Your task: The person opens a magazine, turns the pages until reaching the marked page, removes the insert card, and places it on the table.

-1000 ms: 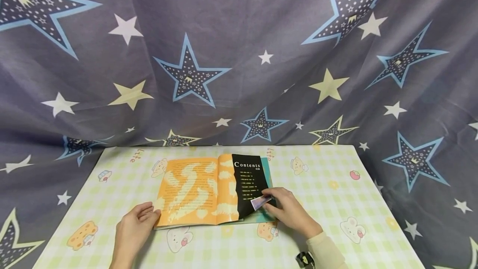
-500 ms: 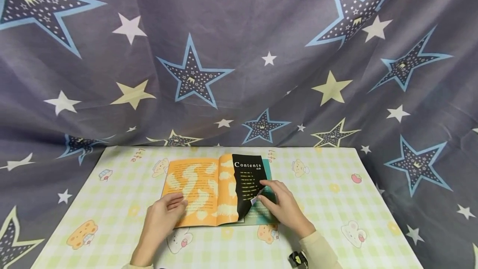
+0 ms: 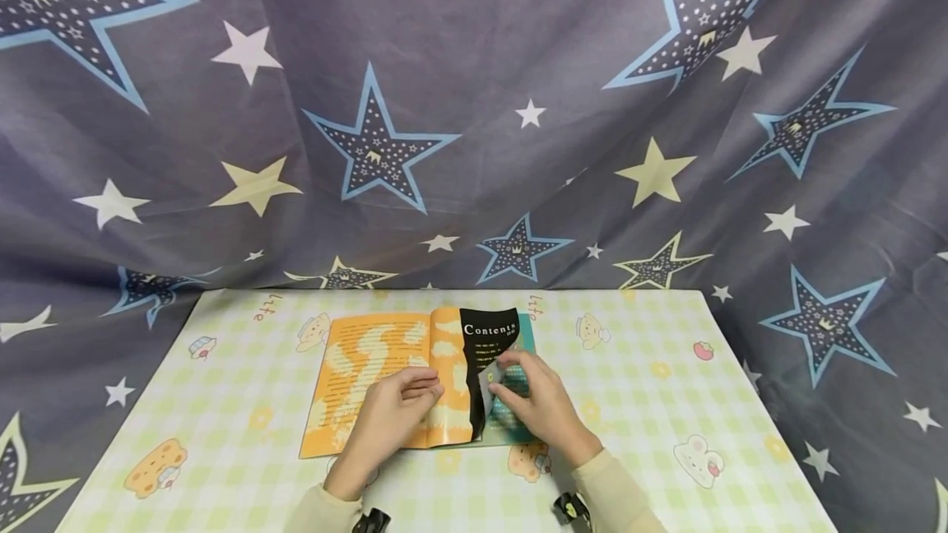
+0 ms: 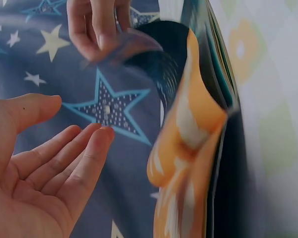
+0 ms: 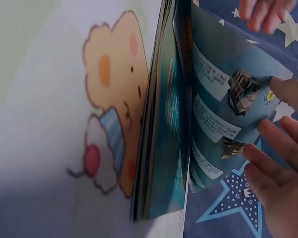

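An open magazine [image 3: 348, 385] lies on the table, its left page orange with pale brush marks. A black "Contents" strip [image 3: 485, 327] runs down the right-hand leaf. My right hand [image 3: 544, 401] holds the outer edge of that leaf, the magazine page [image 5: 221, 99], curled up and leftward. Its blue-green underside with small photos and text boxes shows in the right wrist view. Beneath lies another teal page [image 3: 511, 426]. My left hand [image 3: 400, 410] hovers over the magazine near the spine, its fingers extended and nothing in them; in the left wrist view its palm [image 4: 44, 198] shows beside the bulging orange page.
The table wears a green-and-white checked cloth [image 3: 644, 418] with cartoon animals. A dark curtain [image 3: 459, 48] printed with stars hangs behind the table's far edge. Black wrist devices [image 3: 570, 508] sit at both sleeves.
My left hand has moved right, from the magazine's left edge to near the spine. My right hand has drawn the leaf's edge leftward, so it curls more and bares more teal page.
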A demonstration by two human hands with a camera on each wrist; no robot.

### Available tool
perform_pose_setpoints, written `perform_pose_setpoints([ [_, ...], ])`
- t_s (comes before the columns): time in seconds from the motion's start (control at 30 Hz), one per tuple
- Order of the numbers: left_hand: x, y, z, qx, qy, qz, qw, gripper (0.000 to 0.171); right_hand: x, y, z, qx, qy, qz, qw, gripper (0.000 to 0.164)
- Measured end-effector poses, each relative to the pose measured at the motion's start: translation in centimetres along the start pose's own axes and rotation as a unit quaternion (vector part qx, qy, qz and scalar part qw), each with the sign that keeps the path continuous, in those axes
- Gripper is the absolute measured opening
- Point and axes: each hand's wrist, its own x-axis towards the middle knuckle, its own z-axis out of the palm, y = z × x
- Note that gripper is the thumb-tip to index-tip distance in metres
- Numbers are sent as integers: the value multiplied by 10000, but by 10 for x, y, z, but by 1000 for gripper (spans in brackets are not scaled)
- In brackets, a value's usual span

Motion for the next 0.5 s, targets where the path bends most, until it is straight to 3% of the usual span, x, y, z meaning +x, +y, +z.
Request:
perform_pose_setpoints([
  [0.17, 4, 3, 11, -16, -53, 112, 9999, 24, -1, -4, 2, 393, -408, 220, 9982, 30],
  [0.37, 9, -2, 21, -122, -168, 35, 9998, 31, -3, -9, 5, 706, -884, 348, 9930, 35],
  [0.5, 11, -4, 27, -454, -232, -41, 9987, 31, -3, -12, 6, 693, -980, 273, 9924, 37],
])
